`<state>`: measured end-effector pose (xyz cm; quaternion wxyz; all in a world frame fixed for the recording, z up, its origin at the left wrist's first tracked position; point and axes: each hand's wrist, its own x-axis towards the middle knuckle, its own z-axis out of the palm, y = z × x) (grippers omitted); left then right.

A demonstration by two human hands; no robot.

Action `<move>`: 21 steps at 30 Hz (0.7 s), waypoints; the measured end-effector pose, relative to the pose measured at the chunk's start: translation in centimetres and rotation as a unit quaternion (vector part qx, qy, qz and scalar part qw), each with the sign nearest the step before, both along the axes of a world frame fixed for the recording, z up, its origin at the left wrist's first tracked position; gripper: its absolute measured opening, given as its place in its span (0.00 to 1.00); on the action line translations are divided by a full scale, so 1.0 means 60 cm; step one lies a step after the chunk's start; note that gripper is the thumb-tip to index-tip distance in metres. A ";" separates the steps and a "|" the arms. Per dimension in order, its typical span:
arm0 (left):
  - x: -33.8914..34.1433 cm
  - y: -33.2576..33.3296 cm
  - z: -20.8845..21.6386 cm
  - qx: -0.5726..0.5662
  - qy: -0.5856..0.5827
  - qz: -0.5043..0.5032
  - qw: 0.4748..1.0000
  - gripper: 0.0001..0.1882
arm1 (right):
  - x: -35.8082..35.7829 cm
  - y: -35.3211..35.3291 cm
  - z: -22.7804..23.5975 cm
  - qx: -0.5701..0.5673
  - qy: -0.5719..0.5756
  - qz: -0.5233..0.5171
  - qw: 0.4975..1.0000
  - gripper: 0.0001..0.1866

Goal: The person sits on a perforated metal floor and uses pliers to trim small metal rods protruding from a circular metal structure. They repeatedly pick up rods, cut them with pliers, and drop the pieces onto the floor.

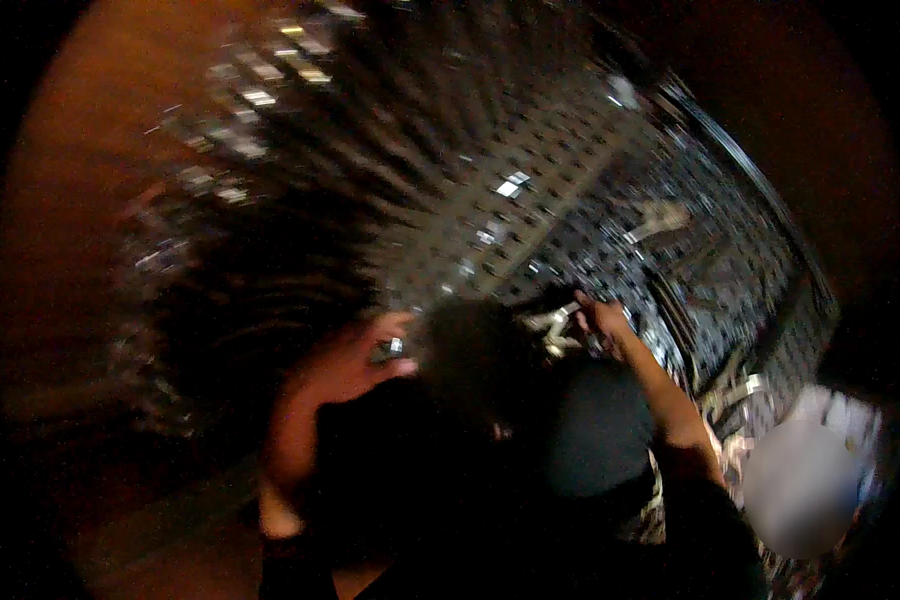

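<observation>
Strong motion smear and darkness blur everything here. My left hand [350,362] is curled, thumb and fingers around a small dark object [394,346] with a bright white patch; its kind is not clear. To the right, my right hand [606,322] reaches up beside a pale, angular, shiny piece [554,326]. Whether those fingers touch or grip that piece I cannot tell. Between the two hands lies a dark rounded shape [470,350], too dim to name.
A grey-brown panel with rows of dark spots [560,150] stretches ahead. Small bright items [260,98] are scattered at the upper left. A curved shiny edge [730,145] runs down the right, above a pale, blurred round shape [804,490].
</observation>
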<state>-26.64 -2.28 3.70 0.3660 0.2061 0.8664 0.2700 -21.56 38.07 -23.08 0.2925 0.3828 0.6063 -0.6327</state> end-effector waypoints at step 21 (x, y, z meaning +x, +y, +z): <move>-0.004 0.011 0.002 -0.046 0.107 -0.067 0.991 0.39 | -0.001 -0.009 -0.136 0.200 0.087 0.375 0.901 0.20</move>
